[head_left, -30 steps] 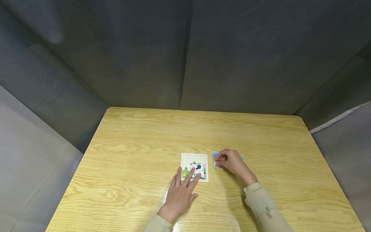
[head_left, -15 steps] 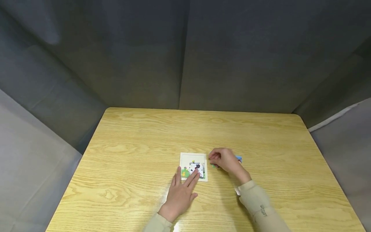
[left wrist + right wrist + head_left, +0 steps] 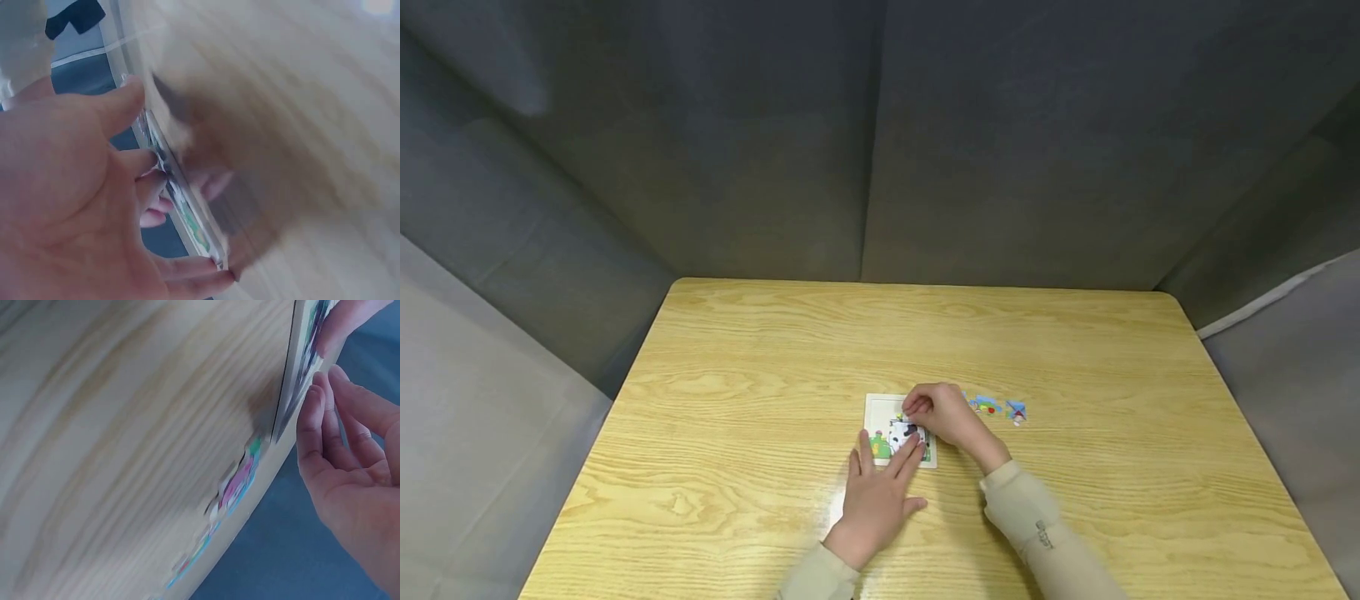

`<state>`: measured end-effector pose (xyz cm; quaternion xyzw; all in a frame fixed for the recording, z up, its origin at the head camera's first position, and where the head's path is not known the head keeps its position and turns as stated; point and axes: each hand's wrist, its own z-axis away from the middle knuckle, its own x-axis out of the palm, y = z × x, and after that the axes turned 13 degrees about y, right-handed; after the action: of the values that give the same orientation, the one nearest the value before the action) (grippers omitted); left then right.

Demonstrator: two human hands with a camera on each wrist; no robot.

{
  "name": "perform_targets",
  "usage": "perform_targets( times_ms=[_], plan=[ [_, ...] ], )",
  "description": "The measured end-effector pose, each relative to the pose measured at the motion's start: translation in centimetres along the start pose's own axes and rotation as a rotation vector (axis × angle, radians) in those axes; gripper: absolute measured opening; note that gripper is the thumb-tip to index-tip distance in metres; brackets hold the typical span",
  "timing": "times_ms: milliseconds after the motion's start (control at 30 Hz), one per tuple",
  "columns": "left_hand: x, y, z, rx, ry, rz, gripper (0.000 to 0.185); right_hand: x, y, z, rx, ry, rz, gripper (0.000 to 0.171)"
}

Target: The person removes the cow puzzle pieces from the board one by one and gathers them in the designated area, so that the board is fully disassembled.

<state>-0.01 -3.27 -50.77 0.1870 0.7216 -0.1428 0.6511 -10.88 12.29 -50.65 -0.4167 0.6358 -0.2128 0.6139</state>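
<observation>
**Right hand over the puzzle board, left hand bracing it**

Risk first: my right hand hovers over the far right part of the puzzle board, fingers curled toward the cow picture. If a piece is pinched there, I cannot tell; the fingertips hide it in the head view and the wrist view shows only loosely bent fingers beside the board edge. A piece set down askew could ride up on its neighbours or pop the seated ones loose. The board could also skate on the smooth surface if my left hand lifts.

Left hand: flat, fingers spread, tips pressing the board's near edge.

Outward: loose pieces lie just right of the board, blue ones, untouched.
</observation>
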Motion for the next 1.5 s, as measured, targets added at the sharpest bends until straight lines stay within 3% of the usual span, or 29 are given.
perform_targets(
  times_ms=[400,1100,1500],
  plan=[
    [-0.26,0.33,0.17,0.019,-0.032,-0.117,0.073,0.98,-0.59,-0.43,0.050,0.004,0.019,0.010],
    [-0.21,0.14,0.21,0.000,-0.042,-0.070,0.075,1.07,-0.61,-0.69,0.058,0.007,-0.009,0.013],
    [0.10,-0.05,0.20,0.004,-0.036,-0.066,0.076,0.84,-0.56,-0.52,0.088,-0.078,-0.052,0.014]
  ],
)
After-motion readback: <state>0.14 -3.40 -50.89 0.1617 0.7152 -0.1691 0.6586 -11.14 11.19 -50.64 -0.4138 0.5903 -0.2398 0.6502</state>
